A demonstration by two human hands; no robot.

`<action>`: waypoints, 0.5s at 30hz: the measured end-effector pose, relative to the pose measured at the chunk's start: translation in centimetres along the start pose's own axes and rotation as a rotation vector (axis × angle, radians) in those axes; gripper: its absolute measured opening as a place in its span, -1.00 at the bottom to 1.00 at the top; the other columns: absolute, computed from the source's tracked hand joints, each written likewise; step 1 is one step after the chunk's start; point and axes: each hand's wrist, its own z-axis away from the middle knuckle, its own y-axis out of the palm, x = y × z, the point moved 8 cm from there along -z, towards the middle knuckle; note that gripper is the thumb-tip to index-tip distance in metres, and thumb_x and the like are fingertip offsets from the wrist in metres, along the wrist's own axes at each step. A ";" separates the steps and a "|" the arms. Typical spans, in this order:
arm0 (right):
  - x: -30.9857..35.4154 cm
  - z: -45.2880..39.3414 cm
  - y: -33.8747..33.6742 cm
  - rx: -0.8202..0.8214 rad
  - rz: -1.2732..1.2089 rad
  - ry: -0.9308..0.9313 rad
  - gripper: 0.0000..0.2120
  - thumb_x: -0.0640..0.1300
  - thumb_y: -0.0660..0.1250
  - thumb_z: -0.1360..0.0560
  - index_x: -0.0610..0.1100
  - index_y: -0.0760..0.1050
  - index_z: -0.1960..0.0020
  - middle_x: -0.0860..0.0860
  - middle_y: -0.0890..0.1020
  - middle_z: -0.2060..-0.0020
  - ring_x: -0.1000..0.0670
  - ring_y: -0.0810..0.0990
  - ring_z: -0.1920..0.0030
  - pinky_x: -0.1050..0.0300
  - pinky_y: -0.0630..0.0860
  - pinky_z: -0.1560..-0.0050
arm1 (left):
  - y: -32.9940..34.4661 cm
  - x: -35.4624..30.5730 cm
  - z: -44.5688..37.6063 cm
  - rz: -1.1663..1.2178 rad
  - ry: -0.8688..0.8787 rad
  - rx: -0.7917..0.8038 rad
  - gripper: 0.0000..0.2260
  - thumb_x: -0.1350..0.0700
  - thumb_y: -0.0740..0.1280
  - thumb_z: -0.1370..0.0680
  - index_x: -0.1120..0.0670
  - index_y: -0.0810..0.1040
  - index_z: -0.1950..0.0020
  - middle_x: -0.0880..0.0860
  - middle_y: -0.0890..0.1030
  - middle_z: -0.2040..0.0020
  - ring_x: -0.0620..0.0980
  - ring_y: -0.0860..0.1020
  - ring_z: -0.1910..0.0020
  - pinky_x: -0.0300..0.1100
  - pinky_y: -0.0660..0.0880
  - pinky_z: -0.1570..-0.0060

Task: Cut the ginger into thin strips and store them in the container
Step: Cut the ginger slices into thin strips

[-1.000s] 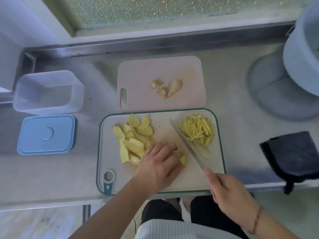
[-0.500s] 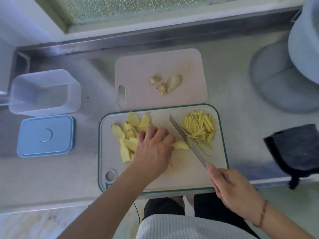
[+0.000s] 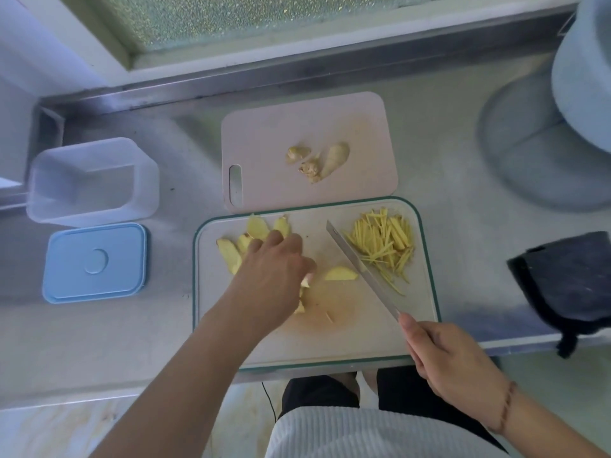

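While right hand (image 3: 453, 361) grips knife (image 3: 360, 269), left hand (image 3: 274, 276) gathers ginger slices (image 3: 231, 256), container (image 3: 89, 180) well left.

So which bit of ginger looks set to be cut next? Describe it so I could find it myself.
Start at the green-rimmed cutting board nearest the person. Near its middle, a single ginger slice lies flat between the left hand and the knife blade. Unlike the ginger slices heaped under the hand or the thin ginger strips right of the blade, it lies alone.
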 end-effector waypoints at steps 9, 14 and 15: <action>0.2 0.3 0.2 0.033 -0.158 0.080 -0.46 0.28 0.04 -0.48 -0.14 0.24 0.43 0.08 0.25 0.64 0.14 0.23 0.65 0.37 0.21 0.59 | 2.3 -1.7 -0.3 0.199 -0.080 -0.268 -0.79 -0.09 0.39 -0.49 0.05 0.64 0.08 -0.01 0.63 0.14 0.10 0.58 0.14 0.02 0.46 0.05; 0.2 0.2 0.4 0.022 -0.143 0.059 -0.45 0.31 0.02 -0.46 -0.13 0.25 0.44 0.07 0.26 0.65 0.13 0.25 0.65 0.35 0.22 0.59 | 3.2 -1.7 1.4 0.125 -0.112 -0.368 -0.77 -0.03 0.59 -0.37 0.01 0.67 0.07 -0.04 0.62 0.14 0.11 0.57 0.13 0.00 0.26 0.04; 0.2 0.2 0.4 0.021 -0.144 0.056 -0.45 0.31 0.02 -0.46 -0.13 0.25 0.44 0.07 0.27 0.65 0.13 0.25 0.66 0.35 0.22 0.59 | 3.3 -1.7 1.4 0.170 -0.107 -0.389 -0.77 0.02 0.61 -0.35 0.00 0.67 0.07 -0.05 0.63 0.13 0.10 0.57 0.12 -0.02 0.26 0.04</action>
